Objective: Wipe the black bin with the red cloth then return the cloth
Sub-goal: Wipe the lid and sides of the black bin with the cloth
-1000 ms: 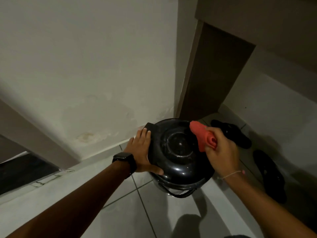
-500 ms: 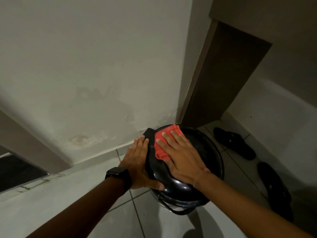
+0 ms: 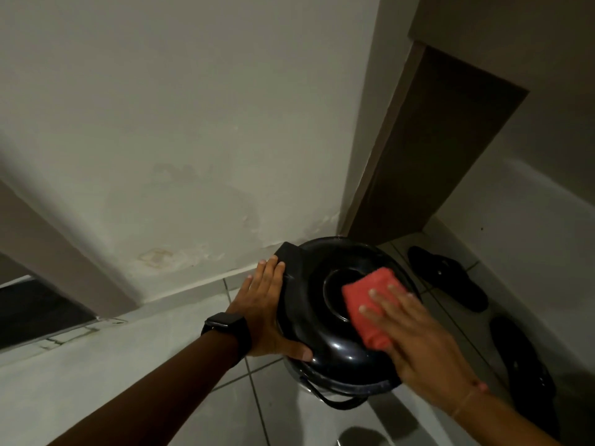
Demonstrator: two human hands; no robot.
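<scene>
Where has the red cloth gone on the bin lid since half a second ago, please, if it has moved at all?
Yes. The red cloth, under the right hand, has slid rightward across the black bin lid, away from the left hand.

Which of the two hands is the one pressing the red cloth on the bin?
The right hand, flat on the folded red cloth atop the glossy black bin lid. The left hand, wearing a black watch, only steadies the lid's edge.

The right hand (image 3: 415,336) now presses the red cloth (image 3: 370,304) flat on the black bin (image 3: 318,336) lid's right side, beside its central hollow, after sweeping across from the lid's far-left edge.
</scene>
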